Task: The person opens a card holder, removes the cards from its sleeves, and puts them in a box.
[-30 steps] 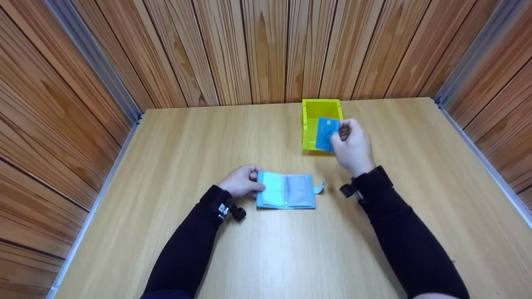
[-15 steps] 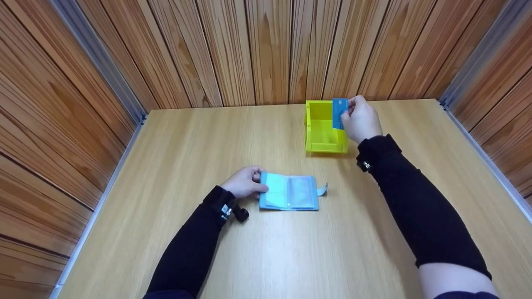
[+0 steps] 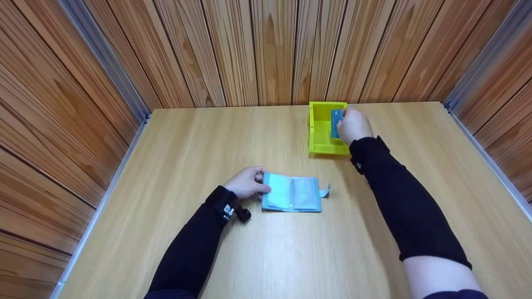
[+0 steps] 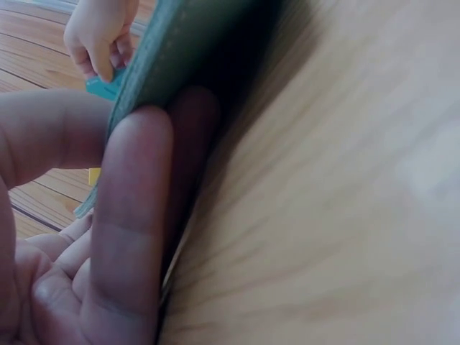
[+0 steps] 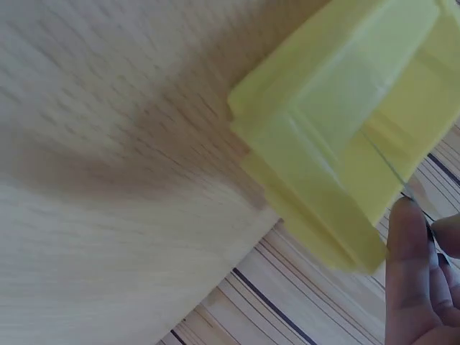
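Note:
A blue card is pinched by my right hand at the yellow bin's opening. In the right wrist view the card appears edge-on, reaching into the bin. A light-blue card holder lies spread on the table, its clear sleeves facing up and its strap pointing right. My left hand grips its left edge, thumb on top and fingers beneath. From the left wrist view, the fingers are under the holder's cover.
The yellow bin stands near the back edge of the wooden table. Wood-panelled walls with metal corner strips enclose the table at the back and sides.
My right hand first carried the card up and to the right, then lowered it into the bin's opening. My left hand keeps its grip on the card holder.

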